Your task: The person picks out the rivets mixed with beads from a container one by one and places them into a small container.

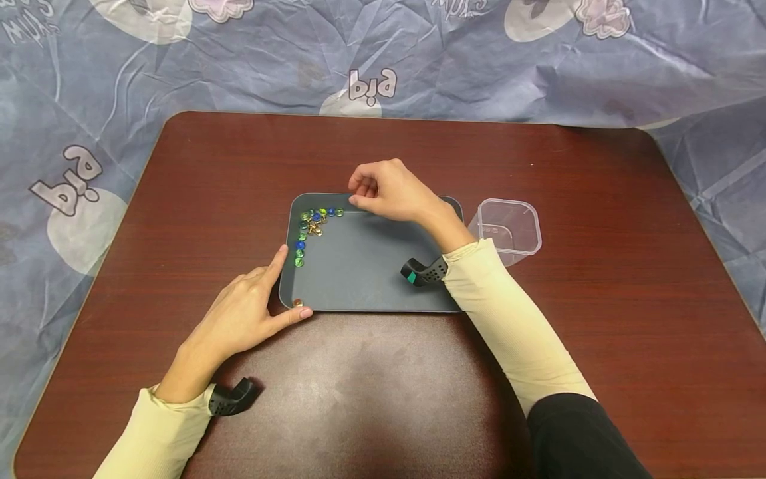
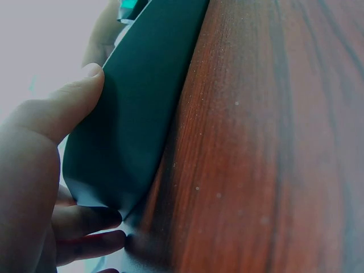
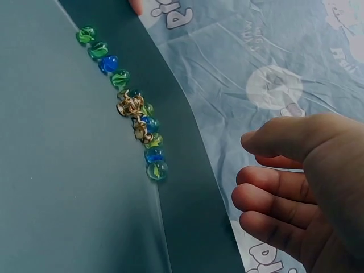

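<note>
A grey tray (image 1: 371, 266) lies on the table. My left hand (image 1: 239, 313) spans its near left corner, the thumb at the front rim and the index finger along the left side; the tray wall (image 2: 131, 102) fills the left wrist view. Over the far rim hovers my right hand (image 1: 395, 189), fingers loosely bent, with nothing visible in them. Several green and blue marbles (image 3: 109, 63) line the far left corner, beside a small heap of gold-coloured metal pieces (image 3: 132, 104). One small brownish piece (image 1: 298, 303) sits in the near left corner.
A clear plastic container (image 1: 510, 226) stands right of the tray, partly behind the right forearm. The brown wooden table (image 1: 622, 266) ends before a printed blue-grey cloth (image 1: 269, 66) at the back. Each wrist wears a black strap, such as the right one (image 1: 423, 271).
</note>
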Demonstrator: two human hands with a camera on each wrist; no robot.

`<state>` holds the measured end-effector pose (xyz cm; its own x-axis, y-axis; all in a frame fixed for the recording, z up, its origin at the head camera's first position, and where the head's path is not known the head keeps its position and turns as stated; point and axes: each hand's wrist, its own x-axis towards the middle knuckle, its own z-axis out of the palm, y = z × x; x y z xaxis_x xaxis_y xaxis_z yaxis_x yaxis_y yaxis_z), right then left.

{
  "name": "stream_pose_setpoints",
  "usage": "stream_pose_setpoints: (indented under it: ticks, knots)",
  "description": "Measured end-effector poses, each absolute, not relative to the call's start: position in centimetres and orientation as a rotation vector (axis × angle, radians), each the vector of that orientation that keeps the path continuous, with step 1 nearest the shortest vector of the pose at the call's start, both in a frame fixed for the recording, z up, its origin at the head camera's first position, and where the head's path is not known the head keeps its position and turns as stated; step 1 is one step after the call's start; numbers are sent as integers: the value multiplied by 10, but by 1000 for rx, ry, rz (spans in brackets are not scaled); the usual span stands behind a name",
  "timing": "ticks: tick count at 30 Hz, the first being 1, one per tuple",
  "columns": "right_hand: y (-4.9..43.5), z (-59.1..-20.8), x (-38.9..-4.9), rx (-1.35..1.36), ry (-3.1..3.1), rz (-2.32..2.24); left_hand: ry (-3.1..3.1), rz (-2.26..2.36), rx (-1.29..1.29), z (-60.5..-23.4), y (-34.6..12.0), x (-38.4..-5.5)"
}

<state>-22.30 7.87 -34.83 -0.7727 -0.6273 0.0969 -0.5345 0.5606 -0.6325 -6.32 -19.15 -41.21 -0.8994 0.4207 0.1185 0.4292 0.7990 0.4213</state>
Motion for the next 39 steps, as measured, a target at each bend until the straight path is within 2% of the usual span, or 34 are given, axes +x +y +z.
stream_pose_setpoints:
  ticks: [17,39]
  knots:
    - [53,-348,-223,-1142,2583,-873,-2947,-711,-701,-412,-191,-63]
    - [20,-366,-223,-1241,2452,-584,-2906,-725,-723,-415,-193,-64]
